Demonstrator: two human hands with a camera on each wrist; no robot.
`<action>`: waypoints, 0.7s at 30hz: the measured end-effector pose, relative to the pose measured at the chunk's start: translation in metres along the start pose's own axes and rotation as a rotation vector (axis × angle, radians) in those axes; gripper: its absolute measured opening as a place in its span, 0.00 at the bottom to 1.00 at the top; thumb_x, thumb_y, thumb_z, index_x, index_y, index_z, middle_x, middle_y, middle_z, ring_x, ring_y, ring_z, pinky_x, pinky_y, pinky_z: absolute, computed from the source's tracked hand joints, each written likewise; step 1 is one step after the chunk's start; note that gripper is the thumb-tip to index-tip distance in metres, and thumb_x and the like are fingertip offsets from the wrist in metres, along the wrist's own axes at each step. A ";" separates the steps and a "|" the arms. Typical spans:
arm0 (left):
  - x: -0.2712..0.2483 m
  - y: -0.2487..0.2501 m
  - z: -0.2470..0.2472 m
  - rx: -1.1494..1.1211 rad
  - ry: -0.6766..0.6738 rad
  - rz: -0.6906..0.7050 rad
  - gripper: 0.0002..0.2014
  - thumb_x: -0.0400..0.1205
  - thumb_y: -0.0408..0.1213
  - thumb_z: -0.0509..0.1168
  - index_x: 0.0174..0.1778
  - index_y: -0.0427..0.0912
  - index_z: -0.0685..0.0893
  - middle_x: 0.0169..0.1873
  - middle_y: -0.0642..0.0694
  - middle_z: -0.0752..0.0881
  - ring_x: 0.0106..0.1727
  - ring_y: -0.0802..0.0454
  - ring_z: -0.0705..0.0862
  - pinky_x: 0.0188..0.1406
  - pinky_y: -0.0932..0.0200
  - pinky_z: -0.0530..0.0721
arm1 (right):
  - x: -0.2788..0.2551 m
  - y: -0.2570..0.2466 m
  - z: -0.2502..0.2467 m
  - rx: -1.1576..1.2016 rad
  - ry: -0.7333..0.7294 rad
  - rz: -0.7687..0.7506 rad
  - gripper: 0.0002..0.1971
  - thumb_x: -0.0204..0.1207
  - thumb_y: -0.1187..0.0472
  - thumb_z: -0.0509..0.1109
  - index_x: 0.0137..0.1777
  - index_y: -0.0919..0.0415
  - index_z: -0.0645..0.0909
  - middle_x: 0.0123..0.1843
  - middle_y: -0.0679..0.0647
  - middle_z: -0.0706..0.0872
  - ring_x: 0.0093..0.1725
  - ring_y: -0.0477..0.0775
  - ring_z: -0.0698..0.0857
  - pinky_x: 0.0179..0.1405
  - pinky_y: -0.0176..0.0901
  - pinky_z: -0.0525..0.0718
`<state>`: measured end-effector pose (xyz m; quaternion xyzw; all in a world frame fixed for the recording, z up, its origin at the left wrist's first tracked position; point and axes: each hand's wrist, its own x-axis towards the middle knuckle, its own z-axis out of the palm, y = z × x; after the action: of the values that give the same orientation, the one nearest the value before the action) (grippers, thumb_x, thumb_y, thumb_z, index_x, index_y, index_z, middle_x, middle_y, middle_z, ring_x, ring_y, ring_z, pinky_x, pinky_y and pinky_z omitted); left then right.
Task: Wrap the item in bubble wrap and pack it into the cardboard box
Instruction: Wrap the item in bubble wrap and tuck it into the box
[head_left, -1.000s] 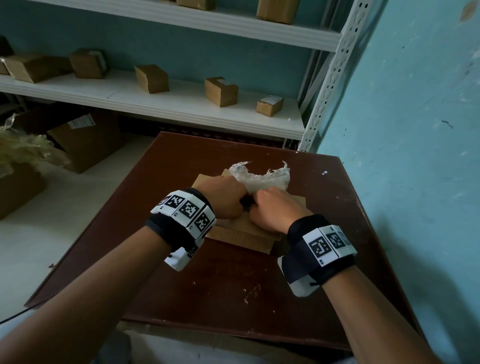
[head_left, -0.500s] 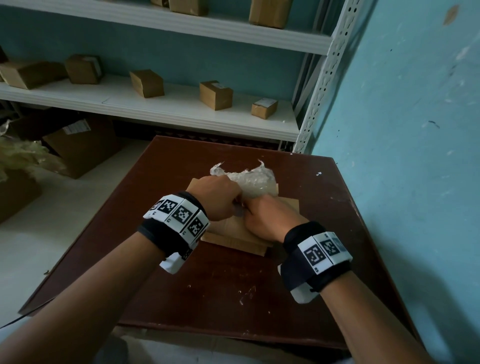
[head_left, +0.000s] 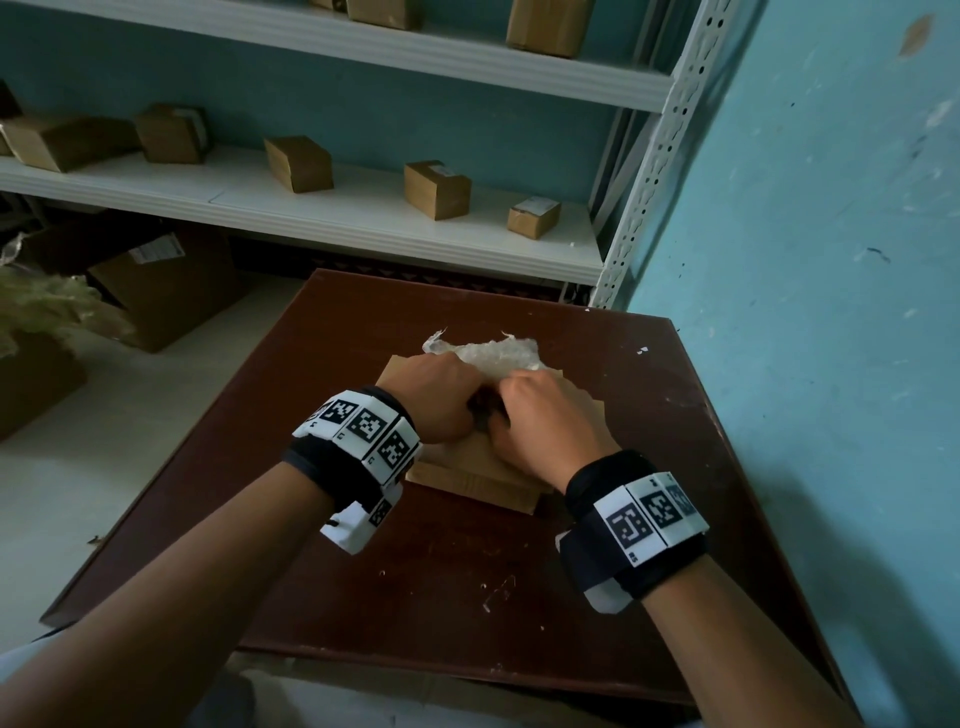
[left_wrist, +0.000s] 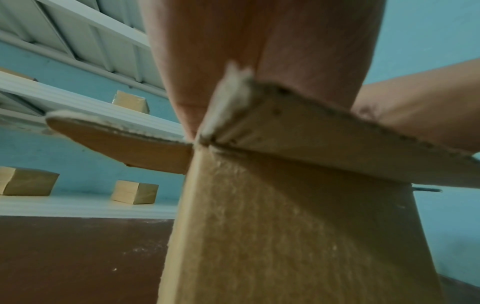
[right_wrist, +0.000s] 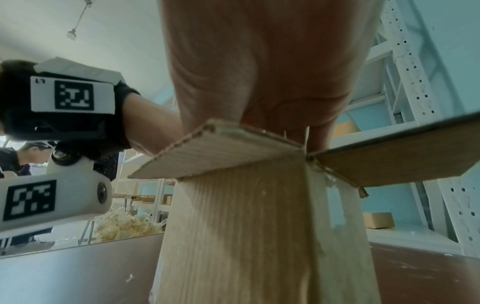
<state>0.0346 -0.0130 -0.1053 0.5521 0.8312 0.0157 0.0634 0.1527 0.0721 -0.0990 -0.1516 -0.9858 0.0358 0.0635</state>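
Left hand (head_left: 434, 397) and right hand (head_left: 545, 426), fingers curled on the bubble-wrapped item (head_left: 493, 356), have pushed it lower into the cardboard box (head_left: 467, 475) near the table's (head_left: 363, 597) far edge, so packing looks nearly done.

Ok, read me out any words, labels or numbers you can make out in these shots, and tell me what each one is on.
"17": seems to read so, printed small and mirrored beside the square code on the left wristband marker; uncertain.
Square code markers on the right wristband: patterns only, no words.
White label on the floor carton: too small and blurred to read.
Labels on the shelf boxes: too blurred to read.
The cardboard box on the table: no print visible.
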 end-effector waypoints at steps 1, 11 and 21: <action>0.000 0.000 0.001 0.005 0.006 0.005 0.14 0.81 0.42 0.60 0.62 0.47 0.81 0.53 0.47 0.86 0.49 0.48 0.85 0.37 0.59 0.75 | 0.001 0.000 0.000 0.010 -0.028 0.016 0.09 0.83 0.58 0.61 0.49 0.59 0.82 0.50 0.54 0.84 0.41 0.54 0.79 0.36 0.43 0.71; 0.005 0.002 0.003 0.093 0.007 -0.001 0.13 0.83 0.42 0.58 0.60 0.47 0.83 0.52 0.47 0.85 0.46 0.50 0.83 0.23 0.66 0.61 | 0.015 0.006 -0.004 0.105 -0.289 0.080 0.12 0.80 0.61 0.63 0.33 0.58 0.70 0.39 0.54 0.77 0.35 0.54 0.78 0.28 0.41 0.71; 0.011 0.003 -0.001 0.004 -0.080 -0.023 0.11 0.85 0.42 0.55 0.54 0.42 0.80 0.37 0.50 0.81 0.34 0.55 0.79 0.25 0.64 0.67 | 0.020 0.006 -0.006 0.184 -0.370 0.101 0.10 0.81 0.61 0.61 0.49 0.67 0.79 0.39 0.54 0.77 0.33 0.50 0.75 0.28 0.40 0.70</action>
<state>0.0329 -0.0019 -0.1051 0.5430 0.8342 -0.0091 0.0957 0.1368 0.0845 -0.0917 -0.1853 -0.9643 0.1559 -0.1069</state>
